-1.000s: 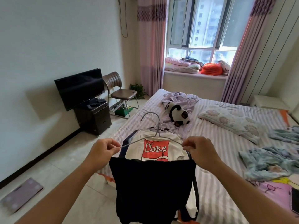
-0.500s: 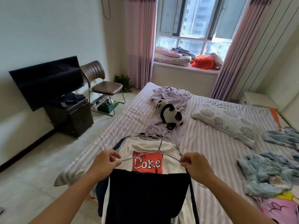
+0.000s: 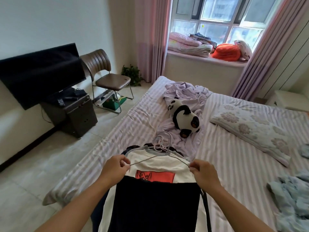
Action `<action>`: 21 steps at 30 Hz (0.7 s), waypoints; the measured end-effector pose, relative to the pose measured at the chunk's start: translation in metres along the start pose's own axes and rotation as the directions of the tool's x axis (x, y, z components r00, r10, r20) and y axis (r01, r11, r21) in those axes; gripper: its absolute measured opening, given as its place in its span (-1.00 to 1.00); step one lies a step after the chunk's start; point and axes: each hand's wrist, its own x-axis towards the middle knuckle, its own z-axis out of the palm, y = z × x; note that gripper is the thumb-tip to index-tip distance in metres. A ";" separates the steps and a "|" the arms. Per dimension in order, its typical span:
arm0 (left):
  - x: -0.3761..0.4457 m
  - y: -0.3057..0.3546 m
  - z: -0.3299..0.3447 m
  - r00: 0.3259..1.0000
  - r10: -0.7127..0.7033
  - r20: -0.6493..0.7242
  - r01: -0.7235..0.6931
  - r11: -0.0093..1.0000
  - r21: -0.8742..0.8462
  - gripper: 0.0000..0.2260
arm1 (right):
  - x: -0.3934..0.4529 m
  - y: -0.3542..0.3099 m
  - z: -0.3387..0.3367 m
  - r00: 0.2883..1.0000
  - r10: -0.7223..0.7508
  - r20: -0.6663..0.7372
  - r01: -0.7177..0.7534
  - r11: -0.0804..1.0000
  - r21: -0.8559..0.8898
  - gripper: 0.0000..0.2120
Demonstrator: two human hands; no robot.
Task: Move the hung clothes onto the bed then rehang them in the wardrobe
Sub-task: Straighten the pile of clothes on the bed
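Left hand [image 3: 115, 166] pinches the left end of a thin wire hanger [image 3: 160, 157], fingers curled on it; right hand [image 3: 203, 170] pinches the right end the same way. The hanger is held level between them at roughly 6 o'clock in the view, its hook pointing away toward 12. A dark garment [image 3: 155, 205] hangs from the hanger's ends toward the person, covering the lower part of a white T-shirt [image 3: 157, 162] with a red print [image 3: 155, 176] that lies flat on the bed [image 3: 225, 161]. At the T-shirt's collar, a bunch of other hanger hooks [image 3: 161, 139] is piled, with dark clothing edges showing beneath it; cannot tell how many pieces. Just beyond, toward 12, a plush panda [image 3: 184, 116] lies on a crumpled lilac sheet [image 3: 185, 91]. Floral pillow [image 3: 250, 129] at 2 o'clock, crumpled light blue clothes [image 3: 291, 196] at 4 o'clock by the right edge. Off the bed: black TV [image 3: 40, 72] on the wall at 9–10 o'clock over a dark cabinet [image 3: 73, 113], brown chair [image 3: 107, 76] at 11, small plant [image 3: 132, 74] behind it. Window sill at 1 o'clock holds folded bedding [image 3: 187, 44] and an orange bundle [image 3: 227, 51], pink curtains [image 3: 150, 34] on both sides.
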 end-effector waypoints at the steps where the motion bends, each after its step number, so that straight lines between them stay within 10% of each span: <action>1: 0.012 0.001 0.007 1.000 -0.019 -0.002 0.019 1.000 -0.003 -0.90 | 0.016 0.006 0.006 1.000 0.002 0.002 -0.002 1.000 0.009 -0.84; 10: 0.124 -0.011 0.075 0.981 -0.190 0.049 0.193 0.978 -0.074 -0.80 | 0.152 0.062 0.078 0.991 0.084 0.103 -0.089 0.995 0.052 -0.81; 21: 0.203 -0.064 0.166 0.955 -0.234 0.184 0.146 0.906 0.398 -0.17 | 0.246 0.116 0.177 0.947 0.275 0.164 -0.282 0.959 0.021 -0.77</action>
